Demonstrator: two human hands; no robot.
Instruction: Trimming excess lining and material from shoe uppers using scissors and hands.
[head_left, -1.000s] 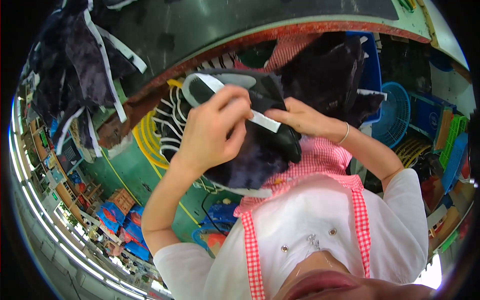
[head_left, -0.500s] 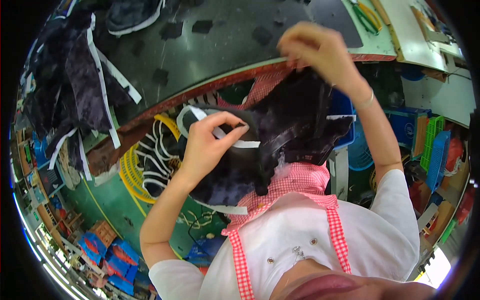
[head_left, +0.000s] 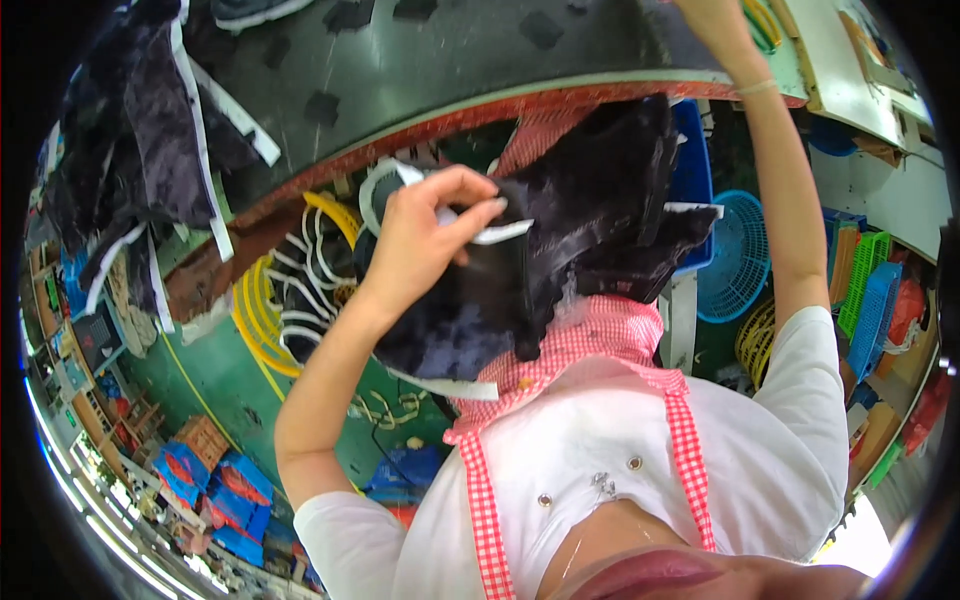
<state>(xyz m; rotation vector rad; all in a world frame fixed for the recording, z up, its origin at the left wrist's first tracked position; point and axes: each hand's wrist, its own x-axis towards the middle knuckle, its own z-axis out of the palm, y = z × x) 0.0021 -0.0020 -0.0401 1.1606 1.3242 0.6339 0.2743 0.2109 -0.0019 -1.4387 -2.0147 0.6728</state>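
My left hand grips a stack of black fabric pieces by a white edge strip, holding it in front of my chest just below the table's red edge. My right arm stretches up along the right side. My right hand is at the top edge of the picture, above the dark table top, and is mostly cut off. Whether it holds anything is hidden. A pink checked apron lies under the stack.
A heap of black fabric pieces with white strips lies on the table at the left. Below the table are yellow and white loops, a round blue basket, and green and blue crates. Blue and red boxes stand on the green floor.
My right hand has left the fabric stack and risen over the table to the picture's top edge. My left hand keeps its hold on the stack.
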